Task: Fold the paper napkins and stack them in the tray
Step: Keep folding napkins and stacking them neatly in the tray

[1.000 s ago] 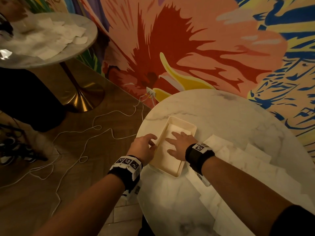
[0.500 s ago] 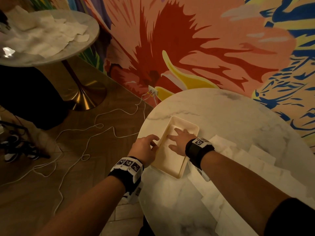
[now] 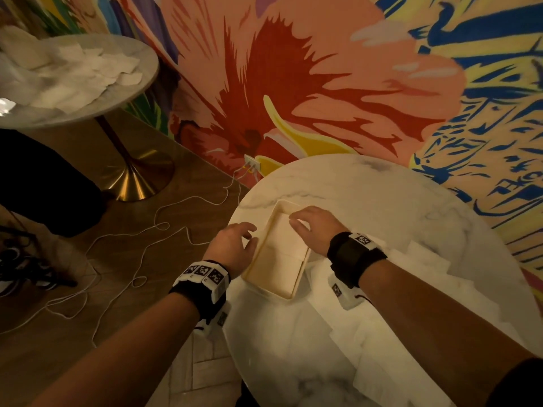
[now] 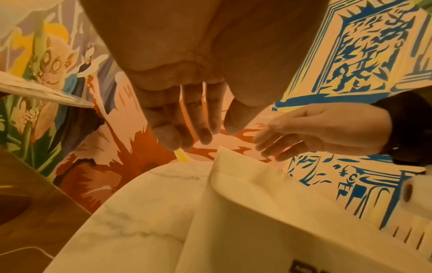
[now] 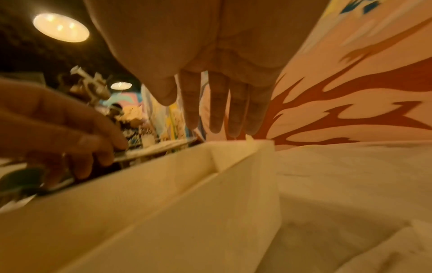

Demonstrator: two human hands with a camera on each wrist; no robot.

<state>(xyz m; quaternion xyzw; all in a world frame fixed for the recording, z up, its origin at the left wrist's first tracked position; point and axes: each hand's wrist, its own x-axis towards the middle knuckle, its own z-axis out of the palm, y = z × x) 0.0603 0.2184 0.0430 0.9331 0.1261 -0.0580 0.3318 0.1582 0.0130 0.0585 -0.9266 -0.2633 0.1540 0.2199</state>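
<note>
A cream rectangular tray [image 3: 299, 277] sits near the left edge of the round marble table [image 3: 382, 207]. Folded white napkins [image 3: 282, 254] lie flat inside it. My right hand [image 3: 311, 227] hovers over the tray's far end, fingers relaxed and spread, holding nothing. In the right wrist view its fingers [image 5: 217, 110] hang just above the tray's rim [image 5: 233, 147]. Beside the tray's left wall is my left hand [image 3: 235, 245], fingers loosely extended and empty; whether it touches the wall I cannot tell. The left wrist view shows its fingers [image 4: 184, 127] above the table, near the tray [image 4: 257, 194].
Loose unfolded napkins [image 3: 426, 265] lie spread on the table to the right of the tray and toward me. A second round table [image 3: 97, 113] with more napkins stands at far left. White cables [image 3: 164, 224] trail on the wooden floor. A painted wall [image 3: 323, 83] stands behind.
My right hand has lifted off the napkins in the tray and shifted toward its far end. The left hand stays beside the tray, and the head view has moved slightly.
</note>
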